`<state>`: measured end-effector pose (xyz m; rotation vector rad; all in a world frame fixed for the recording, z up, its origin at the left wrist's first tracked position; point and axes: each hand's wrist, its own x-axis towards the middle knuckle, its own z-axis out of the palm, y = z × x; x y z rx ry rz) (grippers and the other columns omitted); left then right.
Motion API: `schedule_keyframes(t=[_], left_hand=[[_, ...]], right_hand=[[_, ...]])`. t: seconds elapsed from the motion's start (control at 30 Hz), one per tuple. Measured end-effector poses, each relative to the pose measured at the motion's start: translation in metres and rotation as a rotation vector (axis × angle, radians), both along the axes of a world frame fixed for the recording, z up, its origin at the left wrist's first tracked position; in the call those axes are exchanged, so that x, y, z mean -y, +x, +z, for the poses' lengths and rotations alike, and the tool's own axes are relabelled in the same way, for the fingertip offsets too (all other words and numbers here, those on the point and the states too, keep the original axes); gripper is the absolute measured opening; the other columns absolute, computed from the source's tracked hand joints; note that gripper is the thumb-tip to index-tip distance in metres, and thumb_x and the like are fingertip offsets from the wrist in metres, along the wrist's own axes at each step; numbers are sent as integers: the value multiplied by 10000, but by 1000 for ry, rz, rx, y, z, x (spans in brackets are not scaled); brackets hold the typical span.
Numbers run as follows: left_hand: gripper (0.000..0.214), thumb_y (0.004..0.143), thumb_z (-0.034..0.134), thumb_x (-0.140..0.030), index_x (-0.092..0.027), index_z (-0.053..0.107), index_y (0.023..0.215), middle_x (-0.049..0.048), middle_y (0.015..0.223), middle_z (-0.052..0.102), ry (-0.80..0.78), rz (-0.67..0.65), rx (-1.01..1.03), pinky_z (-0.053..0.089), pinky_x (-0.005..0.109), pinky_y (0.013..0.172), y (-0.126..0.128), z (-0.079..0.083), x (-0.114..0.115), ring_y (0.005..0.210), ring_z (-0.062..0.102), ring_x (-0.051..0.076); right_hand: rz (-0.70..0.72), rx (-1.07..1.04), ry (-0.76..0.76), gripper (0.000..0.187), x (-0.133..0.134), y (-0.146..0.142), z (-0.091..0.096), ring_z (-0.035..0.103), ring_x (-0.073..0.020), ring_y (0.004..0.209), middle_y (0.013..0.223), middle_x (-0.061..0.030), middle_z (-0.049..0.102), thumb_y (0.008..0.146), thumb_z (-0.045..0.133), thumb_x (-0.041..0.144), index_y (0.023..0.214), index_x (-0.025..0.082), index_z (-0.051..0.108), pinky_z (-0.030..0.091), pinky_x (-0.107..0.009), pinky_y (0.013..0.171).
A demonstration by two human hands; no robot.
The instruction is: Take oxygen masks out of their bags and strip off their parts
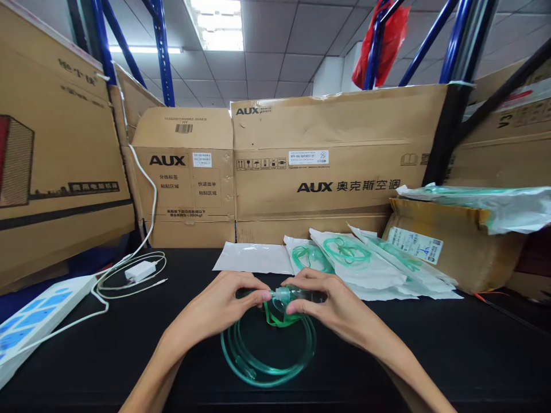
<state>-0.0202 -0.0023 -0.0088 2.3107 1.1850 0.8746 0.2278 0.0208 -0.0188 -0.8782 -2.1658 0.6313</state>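
My right hand (329, 293) is closed around a clear, green-tinted nebulizer cup (297, 293) lying sideways, its narrow end towards the left. At that narrow end my left hand (232, 295) pinches a small clear connector (272, 295) between thumb and fingers. Whether the connector and cup are fully joined, I cannot tell. Below the hands a green strap (279, 321) hangs in a loop. A coil of clear green tubing (275, 381) rests on the black table (172, 367), with a loose-looking end inside the coil's lower left. My fingers hide part of the cup.
Behind my hands lie several white packs (344, 252) with green tubing inside. An open carton (451, 241) stands at right with more packs on top. At left are a power strip (55, 304), a white adapter (140, 271) and cables. AUX cardboard (322, 201) walls off the back.
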Motion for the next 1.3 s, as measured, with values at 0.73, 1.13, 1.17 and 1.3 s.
schedule_keyframes(t=[0.73,1.13,1.17,1.3], left_hand=[[310,1025,578,-416,-233,810,935,10,849,729,63,-20,-52,441,266,755,5,4,2,804,641,190],[233,1031,608,-345,-256,819,989,3,891,734,160,-22,-44,439,273,773,8,0,-3,830,654,185],[233,1032,608,-346,-256,819,991,5,895,736,168,-22,-44,440,274,775,9,0,-3,835,657,188],[225,1034,611,-336,-258,816,985,-3,881,726,196,-14,-40,433,272,770,9,-3,-5,825,652,179]], right_hand=[[-12,13,3,113,7,-2,4,635,-238,969,999,-21,713,913,745,334,973,291,830,455,-339,894],[-53,-16,-55,180,9,-2,7,650,-262,985,1001,-44,754,938,679,372,920,249,809,481,-359,882],[-53,-32,-76,199,8,-2,6,649,-265,983,1004,-49,754,933,681,395,919,242,807,484,-357,865],[-51,-76,-159,307,7,-4,5,628,-238,852,949,-57,722,910,682,494,913,205,786,470,-317,699]])
